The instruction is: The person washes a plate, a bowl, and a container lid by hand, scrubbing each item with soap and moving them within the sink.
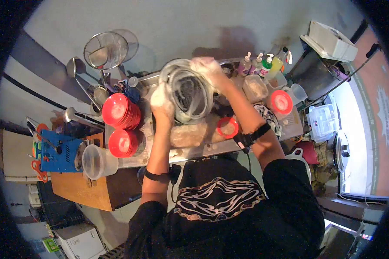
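A round, deep pot-like container (189, 96), streaked with white suds, is tilted over the sink so that its inside faces me. My left hand (161, 102), coated in foam, grips its left side with the fingers wrapped around the wall. At the upper right of the rim is my right hand (209, 71), touching the container. Foam and motion blur hide those fingers, and I cannot make out whether anything is in them. Below the container lies the wet metal sink counter (177, 154), with a red-rimmed round lid or tub (227, 127) near my right forearm.
Stacked red bowls (121, 110) and a clear plastic tub (98, 162) stand at left, below hanging strainers (106, 50). Pump bottles (245, 64), a plastic container (255, 88) and a red-lidded tub (281, 102) line the right. A wall rises behind the sink.
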Motion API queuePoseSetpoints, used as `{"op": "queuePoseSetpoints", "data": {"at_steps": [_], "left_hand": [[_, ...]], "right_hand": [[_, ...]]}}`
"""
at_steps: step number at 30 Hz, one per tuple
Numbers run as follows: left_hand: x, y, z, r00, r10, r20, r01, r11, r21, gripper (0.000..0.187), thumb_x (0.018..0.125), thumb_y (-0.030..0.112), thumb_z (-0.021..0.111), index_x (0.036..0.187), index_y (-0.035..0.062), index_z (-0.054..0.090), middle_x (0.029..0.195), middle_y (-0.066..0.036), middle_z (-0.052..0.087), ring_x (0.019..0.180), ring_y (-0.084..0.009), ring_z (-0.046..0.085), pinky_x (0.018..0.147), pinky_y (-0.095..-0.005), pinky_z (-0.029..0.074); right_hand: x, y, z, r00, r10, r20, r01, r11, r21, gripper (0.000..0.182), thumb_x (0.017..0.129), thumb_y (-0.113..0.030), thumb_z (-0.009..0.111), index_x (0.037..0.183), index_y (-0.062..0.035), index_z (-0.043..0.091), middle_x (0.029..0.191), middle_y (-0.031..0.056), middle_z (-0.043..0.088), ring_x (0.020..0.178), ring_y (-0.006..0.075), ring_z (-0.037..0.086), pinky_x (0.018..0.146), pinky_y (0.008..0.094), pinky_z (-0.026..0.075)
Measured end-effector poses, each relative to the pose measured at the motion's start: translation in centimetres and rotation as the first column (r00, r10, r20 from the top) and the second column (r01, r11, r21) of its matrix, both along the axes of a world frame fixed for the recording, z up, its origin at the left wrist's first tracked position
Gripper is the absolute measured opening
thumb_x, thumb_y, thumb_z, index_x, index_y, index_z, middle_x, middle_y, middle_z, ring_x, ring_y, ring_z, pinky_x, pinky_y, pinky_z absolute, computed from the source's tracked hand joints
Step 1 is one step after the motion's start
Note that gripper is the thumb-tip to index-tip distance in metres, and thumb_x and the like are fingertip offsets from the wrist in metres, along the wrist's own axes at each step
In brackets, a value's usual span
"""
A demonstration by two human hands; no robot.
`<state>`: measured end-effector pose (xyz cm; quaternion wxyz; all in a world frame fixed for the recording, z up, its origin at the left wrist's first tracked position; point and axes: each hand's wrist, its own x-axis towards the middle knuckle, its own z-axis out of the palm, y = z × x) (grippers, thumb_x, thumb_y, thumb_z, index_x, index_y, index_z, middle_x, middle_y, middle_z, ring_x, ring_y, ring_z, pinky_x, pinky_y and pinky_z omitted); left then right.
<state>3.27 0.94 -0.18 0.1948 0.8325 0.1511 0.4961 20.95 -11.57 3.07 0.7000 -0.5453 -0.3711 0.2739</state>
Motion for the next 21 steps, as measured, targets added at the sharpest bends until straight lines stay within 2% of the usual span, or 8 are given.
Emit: {"op": "queuePoseSetpoints", "data": {"at_steps": [2, 3, 6, 9, 10, 13, 19, 21], "left_hand": [[-0.2, 0.3, 1.5, 0.988, 0.156, -0.018, -0.155, 0.988, 0.012, 0.022, 0.099, 0.017, 0.055, 0.105, -0.0018, 0.064, 0.081, -0.015, 0.066, 0.071, -0.0315, 0.063, 0.064, -0.0412, 0.048], [-0.3, -0.1, 2.6, 0.966, -0.074, 0.249, 0.241, 0.61, -0.755, 0.025, 0.1, 0.022, 0.057, 0.104, -0.002, 0.064, 0.084, -0.008, 0.065, 0.075, -0.0232, 0.062, 0.068, -0.0367, 0.049], [2.0, -0.8, 0.8, 0.953, 0.109, 0.282, 0.132, 0.688, -0.713, 0.035, 0.098, 0.028, 0.061, 0.114, -0.0034, 0.057, 0.1, -0.005, 0.062, 0.091, -0.017, 0.058, 0.083, -0.0314, 0.047], [1.7, -2.1, 0.8, 0.944, -0.28, 0.176, 0.311, 0.574, -0.758, 0.058, 0.1, 0.036, 0.054, 0.142, -0.0006, 0.036, 0.131, -0.012, 0.052, 0.12, -0.0207, 0.048, 0.105, -0.0337, 0.037], [1.8, -2.5, 0.5, 0.927, -0.279, 0.249, 0.354, 0.439, -0.826, 0.056, 0.101, 0.036, 0.053, 0.142, 0.0007, 0.038, 0.13, -0.012, 0.052, 0.12, -0.0214, 0.049, 0.105, -0.0346, 0.038], [1.7, -2.4, -1.0, 0.823, -0.322, 0.469, 0.489, -0.018, -0.872, 0.046, 0.101, 0.032, 0.049, 0.137, 0.0033, 0.045, 0.126, -0.012, 0.057, 0.115, -0.0245, 0.055, 0.1, -0.0377, 0.045], [-1.0, -3.3, -2.3, 0.909, -0.239, 0.343, 0.335, -0.076, -0.939, 0.033, 0.103, 0.027, 0.046, 0.12, 0.0014, 0.057, 0.109, -0.01, 0.063, 0.098, -0.0233, 0.063, 0.086, -0.0398, 0.054], [-1.4, -4.0, -2.8, 0.91, -0.303, 0.284, 0.286, -0.039, -0.957, 0.035, 0.103, 0.029, 0.046, 0.119, 0.0003, 0.059, 0.109, -0.01, 0.065, 0.098, -0.0229, 0.063, 0.089, -0.0373, 0.051]], "right_hand": [[-2.6, -1.8, -0.2, 0.787, 0.271, -0.554, -0.14, 0.953, 0.267, 0.023, 0.094, -0.005, 0.062, 0.116, -0.0021, 0.064, 0.106, 0.0063, 0.069, 0.096, 0.0176, 0.066, 0.086, 0.0336, 0.056], [-2.9, -2.4, -1.2, 0.764, 0.33, -0.554, -0.191, 0.936, 0.295, 0.025, 0.093, -0.004, 0.06, 0.118, -0.003, 0.061, 0.109, 0.0101, 0.067, 0.092, 0.0202, 0.068, 0.087, 0.0361, 0.057], [-6.4, -2.2, -1.2, 0.757, 0.27, -0.595, -0.155, 0.959, 0.238, 0.023, 0.092, -0.008, 0.064, 0.115, -0.0041, 0.064, 0.104, 0.0077, 0.068, 0.091, 0.019, 0.067, 0.081, 0.0352, 0.057], [-8.2, -1.2, -2.2, 0.994, 0.065, -0.09, -0.051, 0.987, 0.151, 0.022, 0.092, -0.015, 0.065, 0.112, -0.0042, 0.067, 0.098, 0.0038, 0.068, 0.085, 0.0156, 0.063, 0.08, 0.0334, 0.053], [-8.2, -1.0, -3.0, 0.976, -0.004, 0.218, 0.045, 0.982, -0.183, 0.026, 0.093, -0.021, 0.064, 0.113, -0.0058, 0.065, 0.096, 0.0083, 0.068, 0.083, 0.0202, 0.062, 0.082, 0.0358, 0.052], [-10.0, -2.3, -4.8, 0.647, -0.066, 0.76, 0.401, 0.877, -0.264, 0.028, 0.089, -0.027, 0.064, 0.101, -0.0017, 0.062, 0.098, 0.0097, 0.068, 0.094, 0.0271, 0.064, 0.087, 0.0373, 0.048], [-8.3, -7.6, -4.5, 0.223, 0.183, 0.958, 0.247, 0.94, -0.237, 0.043, 0.08, -0.036, 0.068, 0.115, -0.0115, 0.062, 0.138, 0.0164, 0.05, 0.132, 0.0413, 0.041, 0.108, 0.0589, 0.03], [-7.3, -8.0, -6.0, 0.181, -0.024, 0.983, 0.533, 0.843, -0.078, 0.056, 0.077, -0.042, 0.068, 0.125, -0.0139, 0.059, 0.143, 0.0178, 0.043, 0.132, 0.0452, 0.037, 0.096, 0.0679, 0.031]]}}
